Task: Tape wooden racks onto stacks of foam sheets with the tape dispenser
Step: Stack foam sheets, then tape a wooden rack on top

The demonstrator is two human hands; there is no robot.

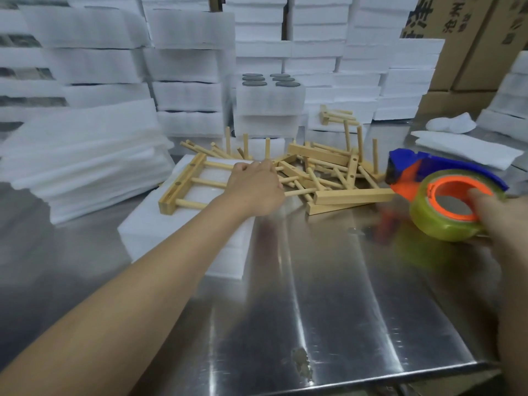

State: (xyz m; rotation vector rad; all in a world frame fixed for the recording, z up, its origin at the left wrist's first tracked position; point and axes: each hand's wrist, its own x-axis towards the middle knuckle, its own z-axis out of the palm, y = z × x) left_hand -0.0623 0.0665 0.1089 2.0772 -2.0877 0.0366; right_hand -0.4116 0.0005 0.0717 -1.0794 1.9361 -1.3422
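The left hand (pixel 254 190) curls over a wooden rack (pixel 183 187) lying on a foam-sheet stack (pixel 160 232) at 10 o'clock. The right hand (pixel 503 224) grips the tape dispenser (pixel 445 201) at 3 o'clock. No tape shows yet, and a pile of racks (pixel 328 172) waits at 1 o'clock.

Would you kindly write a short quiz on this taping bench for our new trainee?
1. True or false: the right hand holds the tape dispenser.
2. The rack in the left hand's grip lies on: A) a cardboard box, B) a foam stack, C) the bare table.
3. What lies piled between the two hands?
Key: 1 true; 2 B; 3 loose wooden racks.
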